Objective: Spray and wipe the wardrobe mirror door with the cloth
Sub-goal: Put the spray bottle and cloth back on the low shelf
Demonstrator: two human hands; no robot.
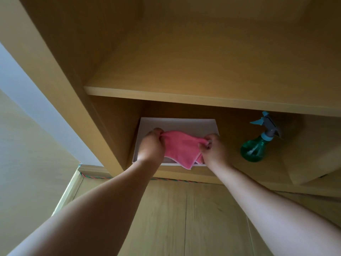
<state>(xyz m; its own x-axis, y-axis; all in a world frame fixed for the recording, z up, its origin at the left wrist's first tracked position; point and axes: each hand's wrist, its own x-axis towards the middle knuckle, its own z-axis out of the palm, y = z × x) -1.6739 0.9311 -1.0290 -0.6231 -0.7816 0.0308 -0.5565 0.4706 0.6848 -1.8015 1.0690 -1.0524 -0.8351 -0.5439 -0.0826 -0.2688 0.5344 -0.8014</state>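
A pink cloth point(180, 148) with a pale hem hangs between both hands over a white tray point(177, 123) on the lower wardrobe shelf. My left hand point(152, 145) pinches its upper left corner. My right hand point(214, 149) pinches its upper right edge. A green spray bottle point(255, 148) with a blue and grey trigger head stands upright on the same shelf, to the right of my right hand and apart from it. No mirror door shows in this view.
An upper wooden shelf board point(203, 98) overhangs the tray. The wardrobe's left side panel point(60, 85) runs diagonally beside my left arm. Pale wood floor point(166, 218) lies below, with a red-green cord point(96, 177) along the base.
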